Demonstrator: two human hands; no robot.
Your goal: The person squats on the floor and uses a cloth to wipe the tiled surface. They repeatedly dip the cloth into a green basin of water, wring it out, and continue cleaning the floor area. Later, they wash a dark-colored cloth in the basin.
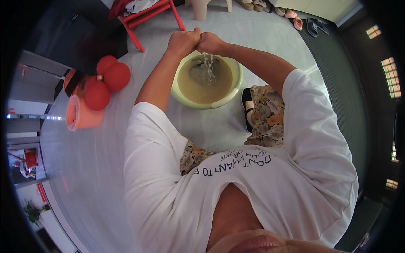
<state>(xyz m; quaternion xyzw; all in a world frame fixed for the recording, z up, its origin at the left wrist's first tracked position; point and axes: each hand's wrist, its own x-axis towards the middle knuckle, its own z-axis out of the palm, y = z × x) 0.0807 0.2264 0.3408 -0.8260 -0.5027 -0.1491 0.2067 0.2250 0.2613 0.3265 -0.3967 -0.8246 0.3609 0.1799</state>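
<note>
A pale green plastic basin (207,106) of cloudy, yellow-brown water (207,91) stands on the floor before me. My left hand (185,39) and my right hand (210,42) are closed and pressed together above its far rim. Water streams from beneath them into the basin. Whatever they grip is almost wholly hidden by the fingers, so I cannot tell what it is. Beneath the falling water, a dark, blurred shape (202,69) shows in the basin.
An orange bin (91,117) with a plastic liner stands at the left beside red balloons (117,76). A red folding chair (147,14) holding cloth is at the upper left, near a beige stool (200,11). Shoes (311,27) and a dark ribbed mat (341,76) lie at the right.
</note>
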